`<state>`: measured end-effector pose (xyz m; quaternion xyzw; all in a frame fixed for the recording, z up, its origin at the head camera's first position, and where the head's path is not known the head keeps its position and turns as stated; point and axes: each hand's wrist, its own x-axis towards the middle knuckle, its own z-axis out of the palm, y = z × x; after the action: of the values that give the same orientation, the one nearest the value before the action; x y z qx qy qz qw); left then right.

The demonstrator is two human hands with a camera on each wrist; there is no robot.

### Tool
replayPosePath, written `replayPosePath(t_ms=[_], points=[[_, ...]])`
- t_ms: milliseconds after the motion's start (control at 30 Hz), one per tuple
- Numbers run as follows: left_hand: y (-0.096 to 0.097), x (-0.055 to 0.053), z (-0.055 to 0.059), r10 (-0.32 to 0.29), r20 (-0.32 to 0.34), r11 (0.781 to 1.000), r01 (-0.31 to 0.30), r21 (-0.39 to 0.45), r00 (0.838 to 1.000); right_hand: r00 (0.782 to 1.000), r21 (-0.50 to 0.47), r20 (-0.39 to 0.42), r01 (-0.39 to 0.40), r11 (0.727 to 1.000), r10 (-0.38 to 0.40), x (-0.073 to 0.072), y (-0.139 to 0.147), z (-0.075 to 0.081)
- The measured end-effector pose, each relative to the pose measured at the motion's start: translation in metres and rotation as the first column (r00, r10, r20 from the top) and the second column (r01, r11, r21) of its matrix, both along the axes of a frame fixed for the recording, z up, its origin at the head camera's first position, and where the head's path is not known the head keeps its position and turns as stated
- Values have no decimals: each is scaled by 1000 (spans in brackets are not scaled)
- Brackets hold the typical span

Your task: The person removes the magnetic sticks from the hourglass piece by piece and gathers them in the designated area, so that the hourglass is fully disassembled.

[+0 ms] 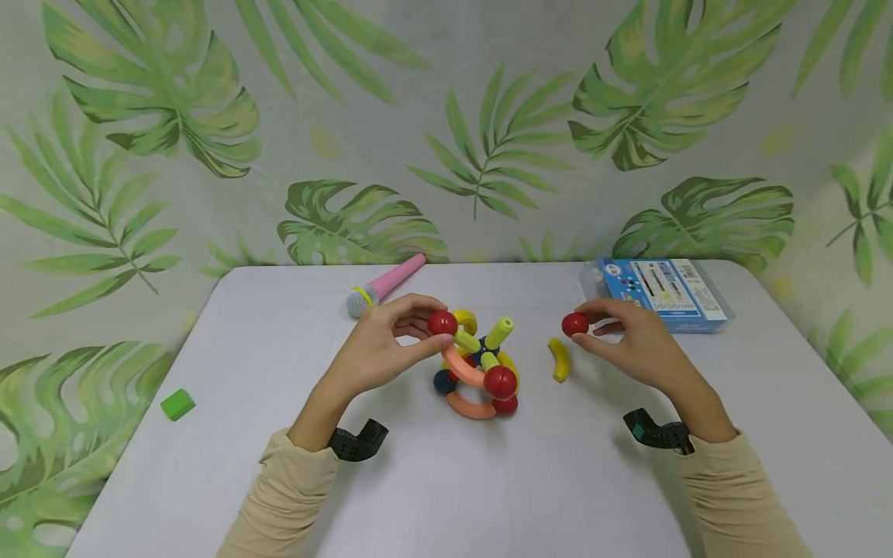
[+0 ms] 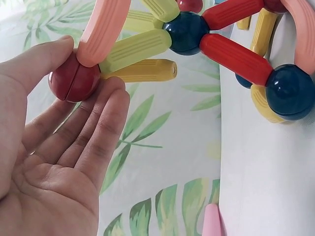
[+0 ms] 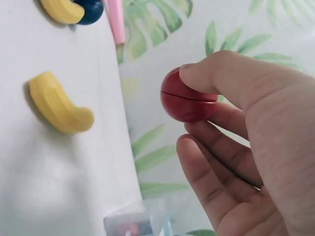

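Note:
My left hand [image 1: 386, 341] pinches a red ball [image 2: 75, 81] between thumb and fingers. This ball is joined to a built figure of balls and rods: a salmon curved rod [image 2: 104, 30], a light green rod [image 2: 138, 50] and a yellow rod meet at it. A dark blue ball [image 1: 484, 353] sits at the figure's middle, and more rods and balls reach down to the table. To the right of the figure, my right hand [image 1: 631, 339] pinches a loose red ball [image 3: 186, 98] above the table. A yellow curved rod [image 1: 560, 359] lies between the figure and my right hand.
A pink toy microphone [image 1: 387, 285] lies behind my left hand. At the back right rests a clear box with a blue label [image 1: 663, 294]. A green block [image 1: 177, 404] lies at the left side of the white table [image 1: 558, 480]. Behind it hangs a leaf-print cloth.

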<state>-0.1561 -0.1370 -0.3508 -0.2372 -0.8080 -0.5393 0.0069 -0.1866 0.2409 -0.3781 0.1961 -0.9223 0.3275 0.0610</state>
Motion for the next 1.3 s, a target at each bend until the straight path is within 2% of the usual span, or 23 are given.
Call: replayPosePath(t_ms=[333,500,867,1133,1300], points=[[0,-1,3,-4,-10,1000,4,-20,1000,999,5,6,32,999,-32,3,27,-27],[0,0,2,-5,0,1000,5,-19,1000,998,-3,14,54,999,-53,-1,34,-38],[-2,1,0,9,11,1000,-9,-14,1000,988,13,125,86,996,-87,-21,37,-50],[-2,1,0,9,10,1000,-9,-10,1000,989,45,120,78,996,-83,-37,32,-51],[-3,0,-1,10,15,1000,-10,-14,1000,994,55,83,63,996,-67,-46,28,-56]])
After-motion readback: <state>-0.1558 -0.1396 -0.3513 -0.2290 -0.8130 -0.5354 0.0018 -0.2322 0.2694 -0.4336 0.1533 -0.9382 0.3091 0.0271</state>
